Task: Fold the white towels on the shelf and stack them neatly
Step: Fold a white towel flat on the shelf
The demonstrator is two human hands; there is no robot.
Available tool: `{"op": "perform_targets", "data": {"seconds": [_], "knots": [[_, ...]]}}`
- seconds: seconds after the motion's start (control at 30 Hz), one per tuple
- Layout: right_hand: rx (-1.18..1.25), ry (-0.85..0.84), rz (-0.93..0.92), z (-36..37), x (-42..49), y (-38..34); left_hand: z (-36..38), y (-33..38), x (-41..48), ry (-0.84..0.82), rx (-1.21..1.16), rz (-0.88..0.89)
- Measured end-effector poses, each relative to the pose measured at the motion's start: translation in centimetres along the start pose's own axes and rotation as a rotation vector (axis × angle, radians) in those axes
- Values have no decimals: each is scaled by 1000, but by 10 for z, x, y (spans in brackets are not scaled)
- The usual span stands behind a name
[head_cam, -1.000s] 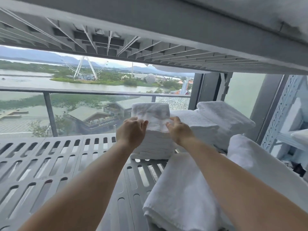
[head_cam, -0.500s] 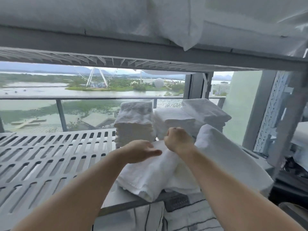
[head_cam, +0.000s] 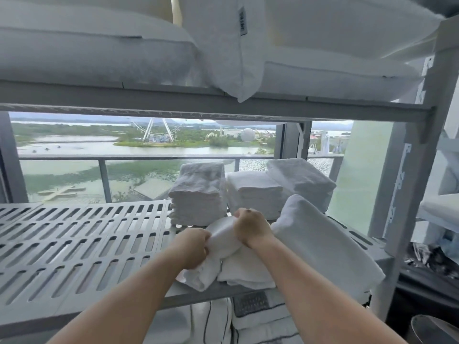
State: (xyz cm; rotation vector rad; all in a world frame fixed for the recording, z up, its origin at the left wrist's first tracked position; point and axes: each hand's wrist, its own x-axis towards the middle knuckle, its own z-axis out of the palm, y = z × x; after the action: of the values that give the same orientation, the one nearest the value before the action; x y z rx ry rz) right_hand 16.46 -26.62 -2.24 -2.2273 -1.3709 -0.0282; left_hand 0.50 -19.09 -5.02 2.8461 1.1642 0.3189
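A loose white towel [head_cam: 223, 237] lies bunched at the front of the grey slatted shelf [head_cam: 82, 242]. My left hand [head_cam: 195, 245] grips its left part and my right hand [head_cam: 250, 227] grips its raised upper fold. Under it lie more unfolded towels [head_cam: 246, 271]. Behind stands a neat stack of folded towels [head_cam: 198, 194], with a second stack [head_cam: 253, 192] to its right. A big rolled white towel [head_cam: 320, 242] rests along the shelf's right side.
Another folded pile [head_cam: 300, 180] sits at the back right. White pillows [head_cam: 223, 45] fill the shelf above. The grey rack post [head_cam: 407, 184] stands at right. Striped linen [head_cam: 260, 324] lies on the shelf below. A window with a railing is behind.
My hands left the folded stack at the back, came toward me and took hold of the loose towel at the front. The view has pulled back and tilted up, showing the pillows.
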Motion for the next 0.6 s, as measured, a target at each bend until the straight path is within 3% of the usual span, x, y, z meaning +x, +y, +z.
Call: {"op": "perform_targets", "data": {"seconds": [0.27,0.6], "knots": [[6,123,-186,4,-18,-22,-28,-62,-8,73,-185,-55],[146,284,-377,41,-23,-149,-91,-178,-60,122,-261,-71]]}}
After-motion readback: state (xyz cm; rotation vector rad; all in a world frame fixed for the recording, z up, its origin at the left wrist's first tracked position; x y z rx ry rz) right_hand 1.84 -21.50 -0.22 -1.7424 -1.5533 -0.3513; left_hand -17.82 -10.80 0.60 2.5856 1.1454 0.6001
